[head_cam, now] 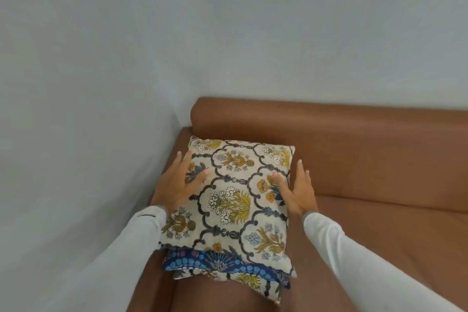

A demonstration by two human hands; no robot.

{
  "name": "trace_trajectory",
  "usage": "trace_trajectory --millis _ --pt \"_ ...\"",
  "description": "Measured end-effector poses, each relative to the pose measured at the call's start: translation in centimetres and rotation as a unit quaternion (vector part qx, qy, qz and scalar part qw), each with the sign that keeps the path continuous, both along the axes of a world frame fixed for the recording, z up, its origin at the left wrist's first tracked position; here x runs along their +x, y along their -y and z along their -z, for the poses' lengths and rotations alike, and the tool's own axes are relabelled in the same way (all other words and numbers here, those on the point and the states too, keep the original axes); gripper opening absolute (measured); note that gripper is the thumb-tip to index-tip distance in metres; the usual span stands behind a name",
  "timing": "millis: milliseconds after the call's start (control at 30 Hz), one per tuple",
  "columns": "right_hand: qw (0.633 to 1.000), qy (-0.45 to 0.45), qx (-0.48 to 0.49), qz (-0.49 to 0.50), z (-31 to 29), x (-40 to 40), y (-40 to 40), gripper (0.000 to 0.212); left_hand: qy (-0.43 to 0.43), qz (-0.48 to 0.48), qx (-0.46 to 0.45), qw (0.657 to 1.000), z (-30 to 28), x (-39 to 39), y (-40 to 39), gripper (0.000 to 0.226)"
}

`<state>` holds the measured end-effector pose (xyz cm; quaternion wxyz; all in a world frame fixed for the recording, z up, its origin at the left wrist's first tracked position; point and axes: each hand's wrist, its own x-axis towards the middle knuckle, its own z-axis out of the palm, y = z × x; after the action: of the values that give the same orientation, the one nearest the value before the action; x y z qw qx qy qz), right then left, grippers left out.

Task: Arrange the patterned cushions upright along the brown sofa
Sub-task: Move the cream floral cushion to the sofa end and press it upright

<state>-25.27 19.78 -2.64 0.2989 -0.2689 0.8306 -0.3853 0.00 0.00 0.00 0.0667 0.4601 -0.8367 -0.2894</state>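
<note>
A cream cushion [233, 195] with yellow flowers and dark lattice lines lies flat on top of a stack at the left end of the brown sofa [374, 159]. Under it shows the edge of a blue patterned cushion [215, 262], and below that a corner of another cream floral cushion [255, 284]. My left hand [178, 182] rests flat on the top cushion's left side, fingers spread. At the cushion's right edge is my right hand [295, 190], fingers extended and thumb on the fabric. Neither hand is closed around it.
The sofa's backrest [329, 119] runs along a pale wall [228, 33]. Its left armrest [162, 185] sits close against the side wall [63, 134]. Bare seat [379, 230] stretches to the right of the stack.
</note>
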Motion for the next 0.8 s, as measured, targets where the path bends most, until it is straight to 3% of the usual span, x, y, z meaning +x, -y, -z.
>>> trace_trajectory --millis 133,233,400,467,633,800 --pt "0.989 0.136 -0.030 0.052 3.9 1.3 2.3 0.117 -0.058 -0.088 0.126 0.987 5.1 2.3 2.7 0.116" --pt "0.978 0.171 -0.083 0.091 6.2 1.5 3.5 0.102 -0.128 -0.119 0.158 0.972 7.4 1.6 3.3 0.113" --pt "0.971 0.133 -0.147 0.133 6.0 0.4 3.0 0.103 -0.179 -0.081 0.119 0.973 7.2 -0.4 2.6 0.082" --pt "0.969 0.121 -0.166 0.135 5.1 -0.6 2.0 0.092 -0.179 -0.057 0.101 0.977 6.0 -1.7 2.1 0.076" --pt "0.970 0.060 -0.196 0.131 2.5 -4.7 -3.3 0.081 -0.173 0.045 0.046 0.983 2.3 -7.6 -1.1 0.096" --pt "0.972 -0.011 -0.177 0.155 0.0 -12.5 -13.0 0.096 -0.117 0.144 0.032 0.982 0.1 -18.1 -8.0 0.106"
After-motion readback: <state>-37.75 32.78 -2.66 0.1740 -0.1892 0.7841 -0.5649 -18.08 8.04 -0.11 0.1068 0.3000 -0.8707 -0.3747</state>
